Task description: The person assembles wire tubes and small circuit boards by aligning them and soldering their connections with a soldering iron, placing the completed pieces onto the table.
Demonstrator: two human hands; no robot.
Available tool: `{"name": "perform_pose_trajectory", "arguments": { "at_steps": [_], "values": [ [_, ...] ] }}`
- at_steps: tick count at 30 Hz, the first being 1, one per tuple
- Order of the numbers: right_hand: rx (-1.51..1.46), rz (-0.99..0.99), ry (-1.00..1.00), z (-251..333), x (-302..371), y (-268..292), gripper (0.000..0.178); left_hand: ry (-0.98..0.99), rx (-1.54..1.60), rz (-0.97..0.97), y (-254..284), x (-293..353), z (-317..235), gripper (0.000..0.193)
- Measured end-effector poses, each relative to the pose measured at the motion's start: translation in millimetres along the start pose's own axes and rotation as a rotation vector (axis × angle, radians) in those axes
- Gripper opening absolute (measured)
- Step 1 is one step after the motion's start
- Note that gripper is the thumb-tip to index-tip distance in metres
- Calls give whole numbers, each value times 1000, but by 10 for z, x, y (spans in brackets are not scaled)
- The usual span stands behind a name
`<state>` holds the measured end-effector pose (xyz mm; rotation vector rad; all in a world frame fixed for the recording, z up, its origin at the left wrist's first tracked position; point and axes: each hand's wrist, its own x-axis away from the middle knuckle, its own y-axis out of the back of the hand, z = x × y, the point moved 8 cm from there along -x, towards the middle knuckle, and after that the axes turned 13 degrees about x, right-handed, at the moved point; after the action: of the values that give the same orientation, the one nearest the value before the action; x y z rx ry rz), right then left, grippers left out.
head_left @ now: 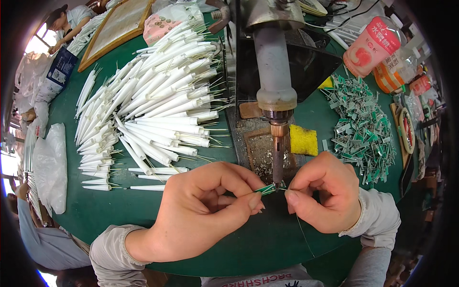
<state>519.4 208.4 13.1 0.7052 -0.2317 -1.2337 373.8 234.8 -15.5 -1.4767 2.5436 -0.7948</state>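
My left hand pinches a small green circuit board between thumb and forefinger. The board's far end sits right under the tip of an upright soldering iron, which is mounted above the table. From the other side, my right hand is closed in a pinch on a thin wire. Its upper end meets the board at the iron's tip, and a length hangs down below my fingers. Whether the tip touches the board I cannot tell.
White tapered tubes with thin wire ends lie heaped left of the iron. A pile of small green boards lies to the right, by a yellow sponge. Bottles stand at the far right. Another person sits at the far left.
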Motion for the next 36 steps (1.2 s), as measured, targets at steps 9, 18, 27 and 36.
{"name": "perform_pose_trajectory", "arguments": {
  "at_steps": [9, 18, 27, 36],
  "values": [
    [-298, 20, -318, -167, 51, -53, 15, 46, 42, -3, 22, -2, 0, 6],
    [-375, -278, -279, -245, 35, 641, 11, 142, 58, -61, 154, 61, 167, 5],
    [736, 55, -220, -142, -41, 867, 22, -348, -846, 467, -443, 392, 237, 11],
    [1059, 178, -194, -469, 69, 388, 17, -595, -1134, 640, -562, 621, 266, 20]
  ]
}}
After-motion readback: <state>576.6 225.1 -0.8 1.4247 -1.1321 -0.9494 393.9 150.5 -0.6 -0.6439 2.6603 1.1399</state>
